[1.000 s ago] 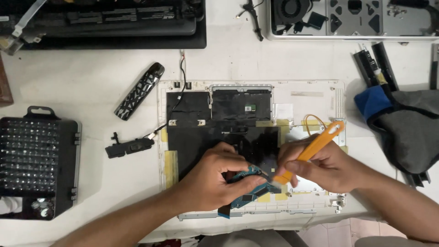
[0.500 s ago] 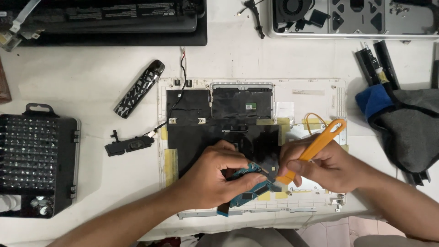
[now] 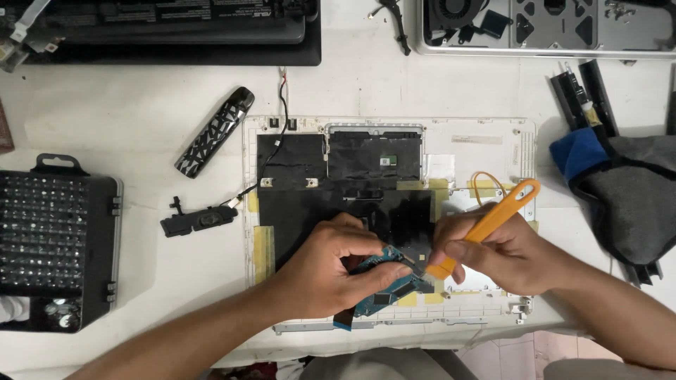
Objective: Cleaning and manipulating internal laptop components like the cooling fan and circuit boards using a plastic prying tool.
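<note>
A white laptop bottom shell (image 3: 493, 137) lies open in the middle of the table, its inside covered with black film and yellow tape. My left hand (image 3: 327, 267) pinches a small blue circuit board (image 3: 384, 288) at the shell's near edge. My right hand (image 3: 510, 253) grips an orange plastic pry tool (image 3: 493, 222), whose tip rests against the board beside my left fingertips. A thin orange cable loop (image 3: 486, 184) lies just beyond the tool.
A black screwdriver bit case (image 3: 53, 239) sits at the left. A black patterned stick-shaped part (image 3: 215, 131) and a small black speaker on a wire (image 3: 197, 220) lie left of the shell. Dark laptop parts (image 3: 162, 32) and a silver chassis (image 3: 549, 28) are at the back; a grey and blue cloth (image 3: 627, 190) is right.
Both hands stay at the blue board; the pry tool's handle has tilted slightly lower and my left fingers have closed in nearer its tip.
</note>
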